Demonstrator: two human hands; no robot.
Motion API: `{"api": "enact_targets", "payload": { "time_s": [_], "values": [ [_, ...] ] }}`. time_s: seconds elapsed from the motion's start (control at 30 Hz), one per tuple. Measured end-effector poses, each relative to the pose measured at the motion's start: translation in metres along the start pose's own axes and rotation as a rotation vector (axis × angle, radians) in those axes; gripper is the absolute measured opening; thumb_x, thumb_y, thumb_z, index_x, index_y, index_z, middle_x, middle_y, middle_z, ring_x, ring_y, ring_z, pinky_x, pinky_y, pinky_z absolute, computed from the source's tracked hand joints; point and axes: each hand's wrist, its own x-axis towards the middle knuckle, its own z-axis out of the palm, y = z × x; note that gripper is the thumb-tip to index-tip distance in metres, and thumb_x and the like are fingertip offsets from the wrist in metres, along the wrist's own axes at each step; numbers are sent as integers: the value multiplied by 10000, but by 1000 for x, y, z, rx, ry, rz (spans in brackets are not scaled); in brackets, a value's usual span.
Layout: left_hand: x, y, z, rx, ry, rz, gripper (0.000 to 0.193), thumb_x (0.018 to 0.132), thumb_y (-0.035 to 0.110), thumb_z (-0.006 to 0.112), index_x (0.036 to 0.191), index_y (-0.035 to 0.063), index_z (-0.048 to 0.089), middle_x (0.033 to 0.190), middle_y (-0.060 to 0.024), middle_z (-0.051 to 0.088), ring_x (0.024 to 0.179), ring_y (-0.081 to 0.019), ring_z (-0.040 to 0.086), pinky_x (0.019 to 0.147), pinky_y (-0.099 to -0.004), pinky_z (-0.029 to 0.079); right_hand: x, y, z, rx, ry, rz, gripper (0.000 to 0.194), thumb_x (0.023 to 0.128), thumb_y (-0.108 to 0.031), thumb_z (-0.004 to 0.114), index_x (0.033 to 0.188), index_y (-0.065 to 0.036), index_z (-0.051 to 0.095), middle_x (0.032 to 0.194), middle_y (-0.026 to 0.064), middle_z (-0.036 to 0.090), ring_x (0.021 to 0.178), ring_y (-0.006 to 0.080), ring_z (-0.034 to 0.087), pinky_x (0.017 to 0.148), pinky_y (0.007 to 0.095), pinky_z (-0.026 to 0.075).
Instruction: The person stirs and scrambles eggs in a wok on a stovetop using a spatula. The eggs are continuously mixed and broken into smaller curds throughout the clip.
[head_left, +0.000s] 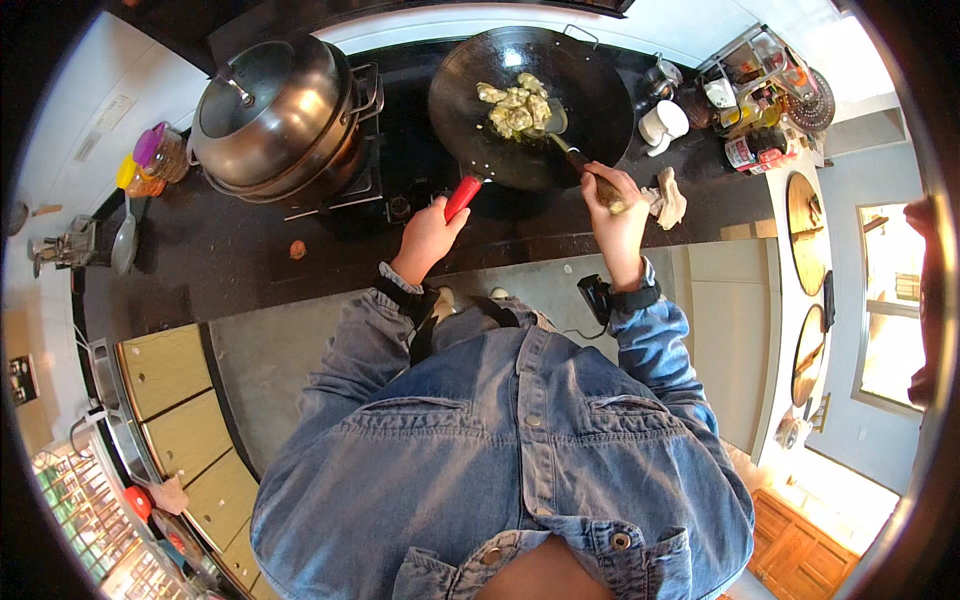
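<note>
A large dark wok (465, 82) sits over the stove, and pale, yellowish lumps of food (517, 109) are heaped in its middle. My left hand (429, 238) grips the red handle (463, 199) on the wok's near side. In my right hand (619, 214) is the wooden handle of a wok spatula (577, 156). The spatula's metal blade (556, 118) touches the right edge of the food heap, partly under it. What the lumps are made of is hard to tell.
Left of the wok stands a big lidded metal pot (292, 127). A white mug (664, 126), a crumpled cloth (670, 199) and several seasoning bottles (750, 150) are on the right. Lidded jars (161, 150) and a ladle (124, 240) are at the far left of the dark countertop (225, 255).
</note>
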Motion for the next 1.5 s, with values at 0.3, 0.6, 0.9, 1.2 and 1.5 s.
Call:
{"api": "enact_targets", "payload": {
  "time_s": [0.3, 0.6, 0.9, 1.2, 1.5],
  "values": [
    [1, 0, -20, 56, -7, 34, 469, 964, 497, 643, 988, 29, 621, 822, -248, 681, 803, -460, 672, 684, -520, 510, -15, 40, 4, 270, 27, 224, 119, 889, -44, 755, 1004, -13, 750, 949, 122, 753, 868, 209, 728, 811, 303, 560],
    [-9, 15, -63, 108, -65, 26, 449, 947, 471, 657, 915, 25, 618, 829, -240, 681, 810, -458, 663, 694, -522, 508, -22, 56, -11, 363, -14, 253, 142, 931, -99, 748, 1041, -9, 746, 973, 103, 767, 872, 146, 731, 808, 274, 566],
    [-8, 14, -64, 151, -82, 25, 453, 950, 475, 649, 926, 24, 613, 844, -241, 678, 839, -454, 657, 704, -519, 501, -27, 75, -1, 519, -6, 275, 133, 962, -47, 704, 1085, 3, 723, 1159, 134, 738, 971, 164, 716, 880, 285, 562],
    [-8, 9, -60, 136, -45, 48, 471, 966, 505, 646, 944, 36, 612, 766, -210, 635, 730, -426, 636, 641, -490, 463, -38, 57, -52, 559, -49, 282, 144, 996, -20, 641, 1100, 69, 686, 1214, 193, 697, 1062, 236, 693, 951, 362, 592],
    [-10, 17, -63, 135, -71, 0, 466, 952, 491, 640, 926, 26, 617, 840, -240, 673, 827, -449, 657, 699, -516, 494, -20, 41, -62, 807, 139, 551, 235, 1037, -143, 606, 1107, 79, 631, 1128, 219, 696, 936, 333, 737, 837, 405, 653]
  ]
}}
